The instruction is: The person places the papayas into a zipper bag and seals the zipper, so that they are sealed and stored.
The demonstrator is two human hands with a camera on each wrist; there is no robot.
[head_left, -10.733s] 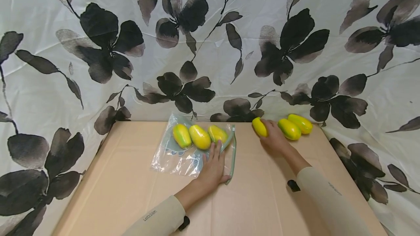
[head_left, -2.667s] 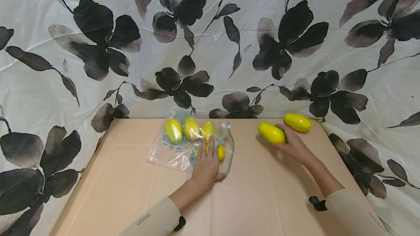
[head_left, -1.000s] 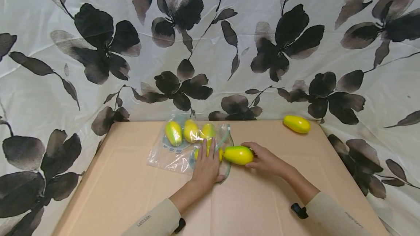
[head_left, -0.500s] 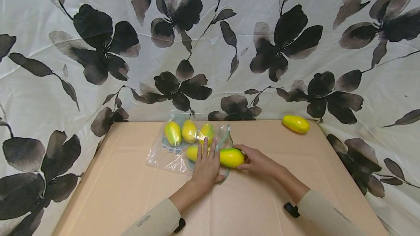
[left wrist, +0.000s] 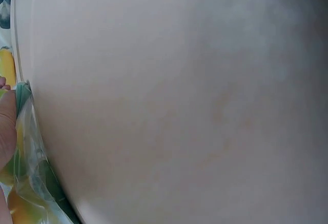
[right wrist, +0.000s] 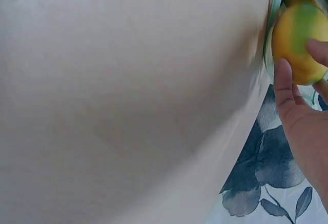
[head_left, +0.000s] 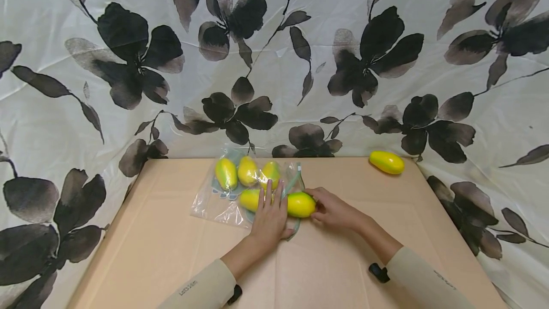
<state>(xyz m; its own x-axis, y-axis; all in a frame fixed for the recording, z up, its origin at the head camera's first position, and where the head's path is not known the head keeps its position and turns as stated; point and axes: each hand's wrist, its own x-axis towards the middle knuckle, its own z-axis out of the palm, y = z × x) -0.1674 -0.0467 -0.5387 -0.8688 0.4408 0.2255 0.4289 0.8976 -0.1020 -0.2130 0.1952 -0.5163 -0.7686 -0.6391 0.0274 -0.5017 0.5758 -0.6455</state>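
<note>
Left hand [head_left: 269, 221] rests straight-fingered on the clear bag [head_left: 208, 210]; right hand [head_left: 336, 211] grips mango-like fruit [head_left: 301, 205] newly in its mouth, leaving one loose fruit [head_left: 386, 162] outside.

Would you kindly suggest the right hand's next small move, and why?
I would probably have the right hand ease the smooth yellow-green oval fruit it holds deeper into the clear plastic bag, since the fruit lies at the green-edged opening while the left hand rests on the bag.

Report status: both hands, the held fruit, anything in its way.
Left hand laid on the clear bag. Right hand gripping a yellow-green fruit at the bag's mouth. Another fruit just ahead inside, possibly in the way.
</note>
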